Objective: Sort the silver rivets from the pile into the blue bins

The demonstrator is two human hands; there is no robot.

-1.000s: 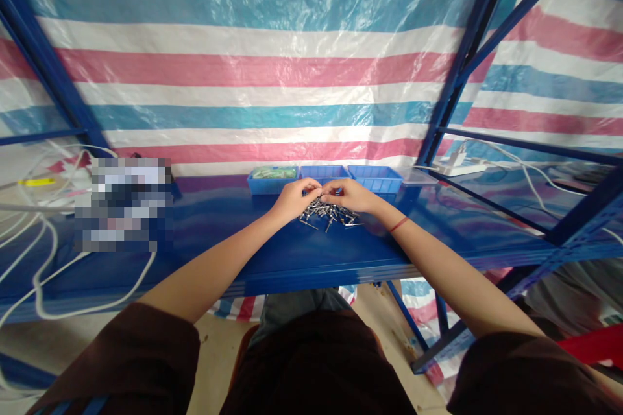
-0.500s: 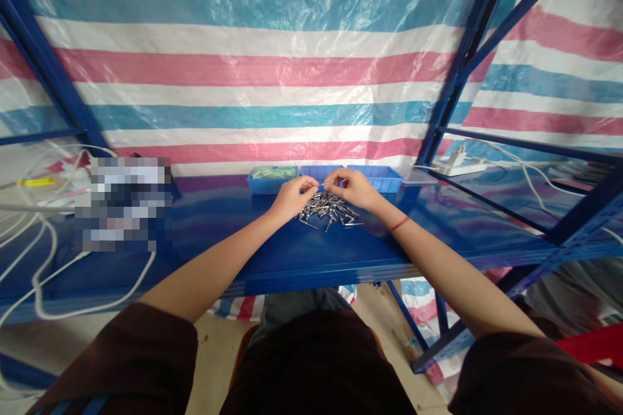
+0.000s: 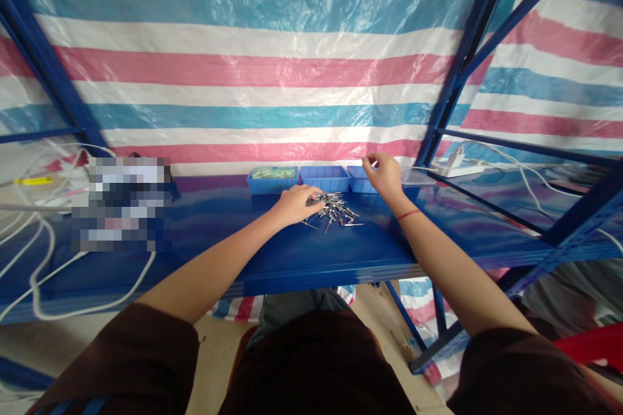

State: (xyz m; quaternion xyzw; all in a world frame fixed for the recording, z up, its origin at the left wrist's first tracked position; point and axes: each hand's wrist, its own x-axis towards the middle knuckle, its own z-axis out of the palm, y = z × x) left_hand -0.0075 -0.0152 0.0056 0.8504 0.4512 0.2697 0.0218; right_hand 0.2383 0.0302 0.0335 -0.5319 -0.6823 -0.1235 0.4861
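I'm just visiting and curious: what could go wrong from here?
What looks like a thin piece pinched in the right hand could slip and drop. The left hand, at the pile of loose metal pieces, might knock some across the glossy blue table.

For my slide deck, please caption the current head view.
Left hand at a heap of small metal pieces, right hand pinching what looks like one thin piece near the rightmost blue bin.

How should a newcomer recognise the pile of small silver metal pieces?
On the glossy blue table, three blue plastic bins form a row. Before the middle one, at the bare left hand, lies the silver metal pile, the only loose, spiky heap.
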